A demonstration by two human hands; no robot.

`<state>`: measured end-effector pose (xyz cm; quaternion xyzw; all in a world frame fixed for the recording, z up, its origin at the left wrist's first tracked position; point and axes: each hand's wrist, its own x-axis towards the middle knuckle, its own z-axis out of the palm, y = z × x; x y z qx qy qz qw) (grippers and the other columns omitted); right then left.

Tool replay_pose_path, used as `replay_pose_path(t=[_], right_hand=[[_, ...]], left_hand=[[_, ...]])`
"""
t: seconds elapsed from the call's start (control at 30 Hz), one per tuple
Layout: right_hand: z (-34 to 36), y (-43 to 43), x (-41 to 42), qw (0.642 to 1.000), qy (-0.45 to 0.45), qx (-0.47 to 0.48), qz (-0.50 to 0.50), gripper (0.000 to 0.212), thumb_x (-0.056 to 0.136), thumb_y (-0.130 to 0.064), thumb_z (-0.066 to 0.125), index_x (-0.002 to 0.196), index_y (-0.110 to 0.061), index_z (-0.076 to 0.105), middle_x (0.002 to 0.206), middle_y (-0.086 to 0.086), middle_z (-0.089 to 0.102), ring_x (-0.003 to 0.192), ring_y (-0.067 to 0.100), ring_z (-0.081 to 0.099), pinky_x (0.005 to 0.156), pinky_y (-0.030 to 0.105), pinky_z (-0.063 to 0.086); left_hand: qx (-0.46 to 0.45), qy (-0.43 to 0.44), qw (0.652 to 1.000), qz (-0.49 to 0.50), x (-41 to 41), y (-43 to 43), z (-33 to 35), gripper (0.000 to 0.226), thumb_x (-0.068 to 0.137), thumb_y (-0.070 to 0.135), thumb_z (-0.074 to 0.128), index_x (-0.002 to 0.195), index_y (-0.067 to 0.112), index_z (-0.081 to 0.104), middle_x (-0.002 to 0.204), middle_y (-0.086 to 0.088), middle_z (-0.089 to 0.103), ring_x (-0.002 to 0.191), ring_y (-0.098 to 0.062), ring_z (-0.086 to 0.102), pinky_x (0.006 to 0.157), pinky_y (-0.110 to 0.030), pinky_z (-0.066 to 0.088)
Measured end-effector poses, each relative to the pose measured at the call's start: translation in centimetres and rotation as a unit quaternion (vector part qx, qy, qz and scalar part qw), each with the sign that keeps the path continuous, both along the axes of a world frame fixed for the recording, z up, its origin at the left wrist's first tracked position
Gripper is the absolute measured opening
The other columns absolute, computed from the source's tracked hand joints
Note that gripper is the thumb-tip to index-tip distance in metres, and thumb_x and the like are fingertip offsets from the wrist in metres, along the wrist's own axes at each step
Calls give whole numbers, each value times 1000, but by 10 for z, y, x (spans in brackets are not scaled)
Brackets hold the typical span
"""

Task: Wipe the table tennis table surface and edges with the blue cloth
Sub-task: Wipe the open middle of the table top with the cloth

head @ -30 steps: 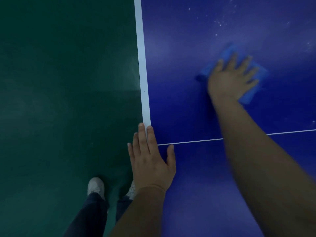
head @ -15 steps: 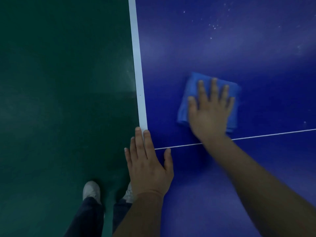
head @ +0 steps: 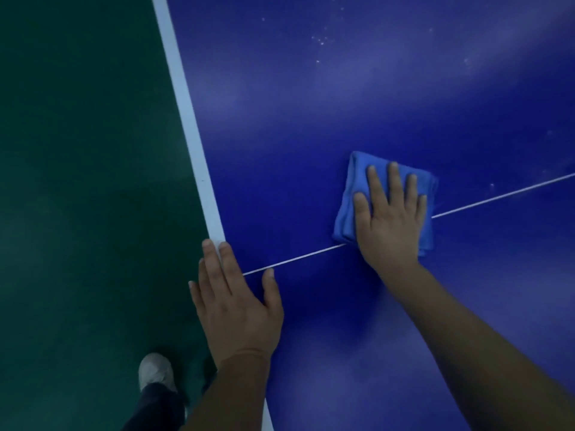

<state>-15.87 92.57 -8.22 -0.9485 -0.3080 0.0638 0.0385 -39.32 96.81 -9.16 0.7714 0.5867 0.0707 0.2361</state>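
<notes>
Head view: the seemingly soft, folded blue cloth [head: 347,209] is pinned mid-fold under the flat right hand [head: 390,222]; the left hand [head: 236,303] is laid flat at the surface [head: 311,119] edge.

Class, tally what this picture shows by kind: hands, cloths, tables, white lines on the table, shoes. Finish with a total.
Hands: 2, left hand and right hand
Cloths: 1, blue cloth
Tables: 1, table tennis table
White lines: 2, broad edge stripe and thin centre line
Shoes: 1, white shoe
Total: 7

dim, bluish cast | soft sheen on table [head: 376,70] | wide-angle bend at edges | slightly soft
</notes>
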Motion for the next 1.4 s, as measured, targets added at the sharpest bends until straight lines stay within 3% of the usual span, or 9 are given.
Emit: replay_pose_path(t=[0.3,0.5,0.7,0.8,0.9,0.97,1.07,1.17,1.4], right_hand=[[-6,-40,22,997,-21,3,76,60,101,-56,22,155,-31,35,164,2,27,152,36,19,120,56,14],[6,-49,135,958,23,14,-286,61,103,-57,19,160,-36,16,169,1,6,154,35,3,121,59,5],[-9,-21,66,993,-29,-5,118,58,102,-53,25,154,-31,38,163,4,30,149,39,26,117,60,19],[1,-66,153,989,-37,-35,-141,57,104,-52,25,158,-33,25,167,3,17,152,37,16,120,59,14],[5,-72,192,932,22,13,-360,62,102,-59,14,160,-36,12,169,-1,2,154,36,-1,121,61,-1],[0,-27,165,950,15,14,-311,61,102,-57,16,160,-36,13,169,1,3,154,37,0,120,63,1],[-11,34,93,999,3,14,-49,62,101,-57,15,159,-36,18,169,0,10,154,36,5,119,60,1],[-5,13,75,997,27,0,75,67,96,-61,8,157,-38,22,168,-4,14,154,32,6,121,56,0],[-6,-140,122,963,-2,-2,-269,60,101,-57,21,157,-37,24,168,-2,14,154,31,8,122,57,6]], left_hand=[[-51,-16,998,-31,-9,1,10,80,95,51,33,160,8,12,169,-11,3,155,-29,3,123,-58,0],[60,-35,961,-266,-6,19,13,69,99,45,34,155,6,28,167,-14,12,156,-30,2,124,-48,-9],[136,58,899,-411,16,64,5,66,98,46,32,150,7,43,162,-13,31,152,-36,21,122,-62,10],[124,58,898,-419,16,65,3,64,99,45,30,150,8,43,161,-12,33,152,-34,22,122,-61,13],[105,49,900,-420,19,65,7,63,99,43,31,149,8,44,160,-12,35,152,-35,22,122,-59,14],[96,56,900,-421,19,66,10,63,98,42,32,150,8,44,160,-13,34,152,-35,22,122,-59,14],[93,68,900,-421,20,65,13,63,97,41,32,149,7,45,160,-13,34,152,-35,22,122,-58,13],[93,77,899,-420,21,65,14,64,97,41,32,148,7,46,160,-14,35,151,-36,23,122,-58,13],[98,74,900,-418,22,65,12,66,93,40,35,146,3,47,157,-19,37,148,-41,26,122,-60,13]])
